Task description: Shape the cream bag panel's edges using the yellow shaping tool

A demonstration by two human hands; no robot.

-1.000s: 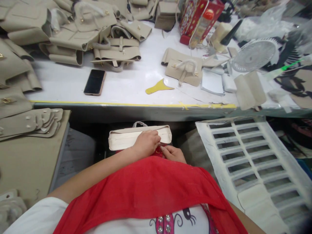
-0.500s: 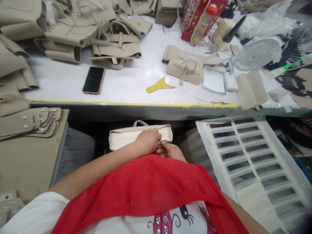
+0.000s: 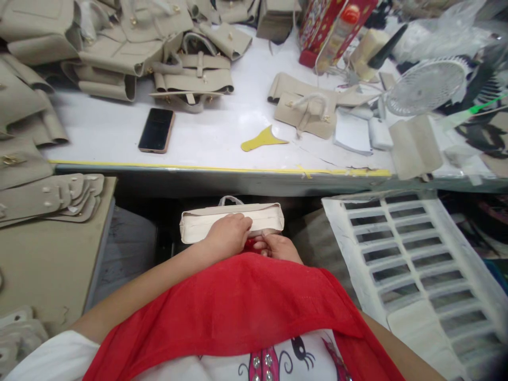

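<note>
A small cream handbag with a looped, clear-wrapped handle rests in front of my body, below the table edge, its pale base side facing up. My left hand lies over the bag's near side, fingers curled around its edge. Just to the right, my right hand pinches the near right edge of the bag between thumb and fingers. A gap with red cloth separates the two hands. The undersides of both hands are partly hidden by the red apron.
On the white table lie a phone, a yellow template, a beige bag part and a fan. Beige bags pile up at the left. A slotted white rack stands right; stacked straps lie left.
My left hand has slid left along the bag, away from my right hand, which keeps its pinch. The whole view has shifted slightly.
</note>
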